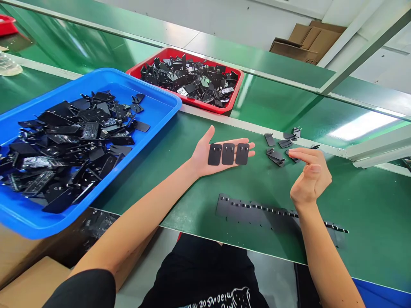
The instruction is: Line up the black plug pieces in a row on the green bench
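My left hand (205, 156) lies palm up with its fingers stretched out flat. Three small black plates (227, 154) with rounded corners and paired metal pins rest in a row across its palm and fingers. On the right, my right hand (310, 175) hovers over the table, its index and middle fingers extended and the thumb apart from their tips. Those fingertips are at a loose black plate (292, 159), partly hidden by them; I see no plate held between them. Several more loose plates (275, 156) lie just left of and behind this hand.
A long overlapping row of black plates (244, 214) lies along the table's front, partly behind my right forearm. A blue tray (160, 96) heaped with plates stands left, a red tray (236, 96) of similar parts behind it. A metal frame post (362, 51) rises at right; cardboard boxes (302, 42) sit beyond.
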{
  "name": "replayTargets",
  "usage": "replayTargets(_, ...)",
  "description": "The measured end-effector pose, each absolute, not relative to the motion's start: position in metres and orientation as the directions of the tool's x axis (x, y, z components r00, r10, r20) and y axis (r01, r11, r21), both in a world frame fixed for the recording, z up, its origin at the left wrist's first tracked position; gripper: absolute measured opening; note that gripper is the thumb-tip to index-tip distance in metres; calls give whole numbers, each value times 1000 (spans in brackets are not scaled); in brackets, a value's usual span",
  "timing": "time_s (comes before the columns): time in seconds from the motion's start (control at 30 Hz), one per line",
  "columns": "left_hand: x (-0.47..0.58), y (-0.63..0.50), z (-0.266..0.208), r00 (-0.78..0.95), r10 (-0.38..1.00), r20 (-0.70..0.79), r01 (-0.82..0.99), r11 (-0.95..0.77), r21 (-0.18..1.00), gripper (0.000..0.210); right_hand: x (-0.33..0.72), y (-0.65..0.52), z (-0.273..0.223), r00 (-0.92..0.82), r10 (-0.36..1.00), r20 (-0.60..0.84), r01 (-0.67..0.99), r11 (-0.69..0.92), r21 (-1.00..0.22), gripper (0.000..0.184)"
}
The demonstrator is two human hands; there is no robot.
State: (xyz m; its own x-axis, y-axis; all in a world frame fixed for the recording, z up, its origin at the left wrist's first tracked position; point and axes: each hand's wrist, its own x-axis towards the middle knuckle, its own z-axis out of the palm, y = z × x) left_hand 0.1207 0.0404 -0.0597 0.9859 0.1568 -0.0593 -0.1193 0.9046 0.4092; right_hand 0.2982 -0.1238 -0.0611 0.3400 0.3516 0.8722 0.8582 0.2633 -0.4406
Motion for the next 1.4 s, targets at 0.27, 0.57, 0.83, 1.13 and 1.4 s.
replayTargets(0.27,121,43,-62,983,174,-51,-140,907,397,91,299,-125,-62,338,359,870,858,263,-441,44)
replayTargets(0.57,120,42,-60,984,178,-27,-156,918,364,91,299,-126,-63,337,383,860,854,259,-450,44)
replayTargets(0.83,119,42,-58,985,169,-21,-151,923,355,91,299,-127,-64,329,397,857,856,258,-448,43)
replayTargets(1.13,117,42,-60,994,105,27,-108,922,373,91,296,-129,-63,330,427,842,861,229,-454,43)
replayTargets(1.4,117,40,-59,995,95,23,-97,937,335,90,297,-127,-63,314,415,854,869,236,-434,43)
